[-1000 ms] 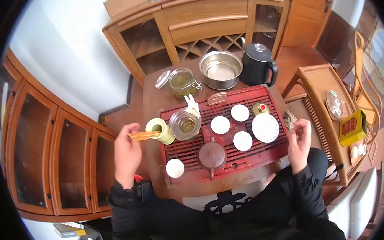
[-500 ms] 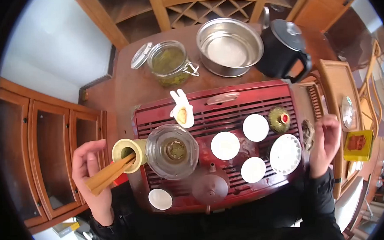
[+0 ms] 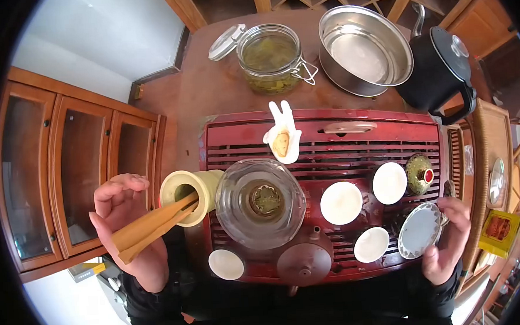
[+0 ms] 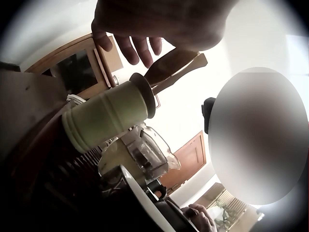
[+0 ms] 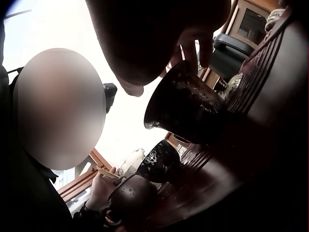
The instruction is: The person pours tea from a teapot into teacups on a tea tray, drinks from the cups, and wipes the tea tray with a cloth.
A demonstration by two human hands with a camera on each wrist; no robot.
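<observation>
My right hand (image 3: 450,243) is at the right side of a flared tea bowl (image 3: 420,232), fingers spread along its rim and thumb near the front edge. In the right wrist view, the bowl's dark patterned outside (image 5: 186,104) shows just under the palm. My left hand (image 3: 131,228), fingers loosely bent, is left of a pale green bamboo-shaped holder (image 3: 205,192). Wooden tea tools (image 3: 154,227) lean out of it and overlap the palm. The left wrist view shows the fingers (image 4: 128,50) beside the tools, gripping nothing.
On the slatted red tray (image 3: 234,125) are a glass pitcher (image 3: 233,217), brown teapot (image 3: 303,263), several white-lined cups (image 3: 341,203), a red-knobbed green lid (image 3: 417,183) and a white hand-shaped figurine (image 3: 289,131). Behind stand an open tea jar (image 3: 273,82), steel pot (image 3: 343,75) and black kettle (image 3: 443,64).
The head view has come closer to the tray. My right hand has moved from beside the tray to the bowl's rim. My left hand stays by the holder, its fingers slightly more bent.
</observation>
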